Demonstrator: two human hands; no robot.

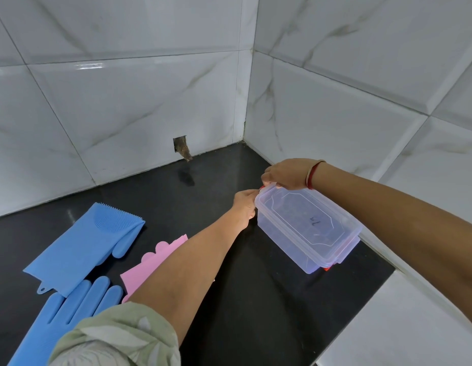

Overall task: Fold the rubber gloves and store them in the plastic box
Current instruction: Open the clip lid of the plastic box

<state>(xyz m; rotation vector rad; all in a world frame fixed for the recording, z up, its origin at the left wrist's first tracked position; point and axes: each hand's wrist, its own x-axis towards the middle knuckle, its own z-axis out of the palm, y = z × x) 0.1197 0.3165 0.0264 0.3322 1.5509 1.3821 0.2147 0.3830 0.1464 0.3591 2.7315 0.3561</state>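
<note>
A clear plastic box [287, 240] with its lid [306, 220] on stands on the black counter [256, 299] at the right. My right hand [285, 174] grips the lid's far end from above. My left hand [245, 203] holds the box's near-left corner, fingers curled at the rim. Two blue rubber gloves lie at the left: one [81, 244] flat with bristles up, the other [63, 313] nearer me with fingers spread. A pink glove [150, 262] lies between them and my left forearm, partly hidden by it.
White marble-look tiled walls [124, 101] meet in a corner behind the box. A small hole [180, 147] is cut in the back wall near the counter. A white tiled ledge [401, 326] borders the counter at the right.
</note>
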